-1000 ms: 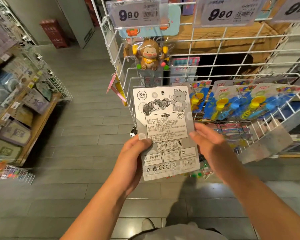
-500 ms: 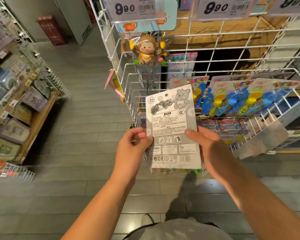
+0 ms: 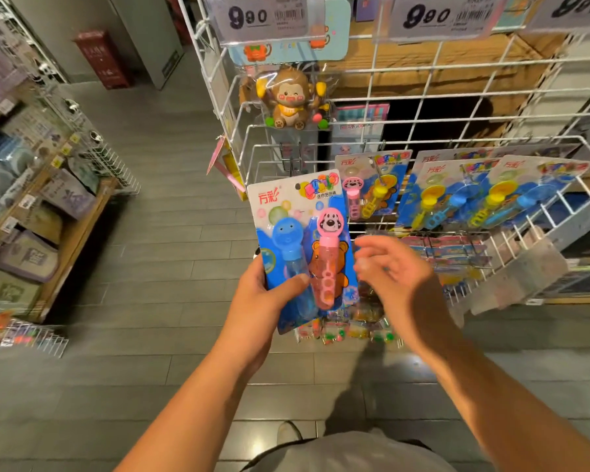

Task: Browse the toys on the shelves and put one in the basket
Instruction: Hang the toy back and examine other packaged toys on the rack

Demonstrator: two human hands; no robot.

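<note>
My left hand (image 3: 266,298) grips a bubble-wand toy pack (image 3: 300,240), a blue card with one blue and one pink wand, front side facing me. The thumb lies across its lower front. My right hand (image 3: 399,277) hovers just right of the pack, fingers apart and blurred, holding nothing. Behind it a white wire rack (image 3: 423,131) holds several similar bubble packs (image 3: 453,195). A brown monkey toy (image 3: 288,98) hangs above them. No basket is in view.
Price tags reading 990 (image 3: 263,17) hang along the rack's top. A wooden shelf (image 3: 72,240) of boxed goods stands at the left across the grey plank floor. Small coloured packets (image 3: 348,330) fill a lower wire bin. A red box (image 3: 103,59) stands by the far wall.
The pack has been flipped from its grey printed back to its colourful front. My right hand has let go of it and drawn slightly away; my left hand keeps hold.
</note>
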